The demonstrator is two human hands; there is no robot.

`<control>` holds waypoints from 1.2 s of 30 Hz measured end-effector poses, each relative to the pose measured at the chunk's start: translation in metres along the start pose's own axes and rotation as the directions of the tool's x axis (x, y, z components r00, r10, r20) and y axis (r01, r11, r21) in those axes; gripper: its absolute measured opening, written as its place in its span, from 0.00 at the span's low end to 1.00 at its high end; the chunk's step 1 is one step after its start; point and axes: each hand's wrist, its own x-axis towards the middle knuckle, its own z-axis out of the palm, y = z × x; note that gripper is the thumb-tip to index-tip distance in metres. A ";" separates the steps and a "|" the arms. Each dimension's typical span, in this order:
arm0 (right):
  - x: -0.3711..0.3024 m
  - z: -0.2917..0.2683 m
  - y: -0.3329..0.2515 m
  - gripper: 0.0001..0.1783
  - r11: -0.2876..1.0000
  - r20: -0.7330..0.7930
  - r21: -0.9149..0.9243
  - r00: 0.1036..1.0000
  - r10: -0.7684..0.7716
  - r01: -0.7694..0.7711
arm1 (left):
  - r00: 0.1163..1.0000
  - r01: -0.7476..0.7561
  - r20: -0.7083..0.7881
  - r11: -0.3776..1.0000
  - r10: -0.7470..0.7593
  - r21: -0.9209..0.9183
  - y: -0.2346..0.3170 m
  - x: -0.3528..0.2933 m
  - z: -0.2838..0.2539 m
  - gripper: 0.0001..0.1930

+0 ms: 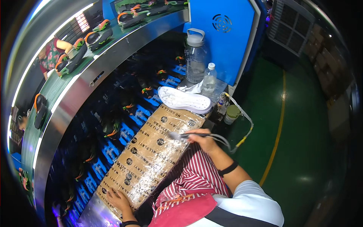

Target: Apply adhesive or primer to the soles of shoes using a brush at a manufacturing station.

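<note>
Prob. pre-brushing: R hand (203,140) was closed round brush (175,135), L hand (120,200) spread, apparently empty, on cardboard (145,155); next prob. needed sole (183,100), cardboard's 1 o'clock.

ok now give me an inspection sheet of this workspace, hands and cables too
Surface: glossy, printed brown board
Job's things: dark-handled tool, tip blurred; white shoe sole at the board's far end
Clutter: large jug, small bottle, green-lidded container
Hands: right hand grips the tool; left hand rests open on the board
Cables: pale cord or hose looping beside the right hand
Surroundings: conveyor carrying shoes; person beyond it
</note>
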 end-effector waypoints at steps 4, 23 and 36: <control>-0.029 -0.063 -0.015 0.12 0.994 -0.351 0.052 0.934 -0.068 0.092 | 1.000 -0.005 -0.007 1.000 0.005 0.006 0.002 0.000 0.002 0.22; -0.072 0.010 -0.013 0.09 0.735 -0.102 -0.573 0.858 -0.503 0.362 | 0.176 0.742 0.684 0.362 0.708 -0.565 0.317 -0.092 -0.068 0.22; -0.094 0.004 0.012 0.15 0.749 -0.001 -0.569 0.910 -0.415 0.341 | 0.233 0.935 0.652 0.018 0.722 -0.354 0.338 -0.130 -0.064 0.13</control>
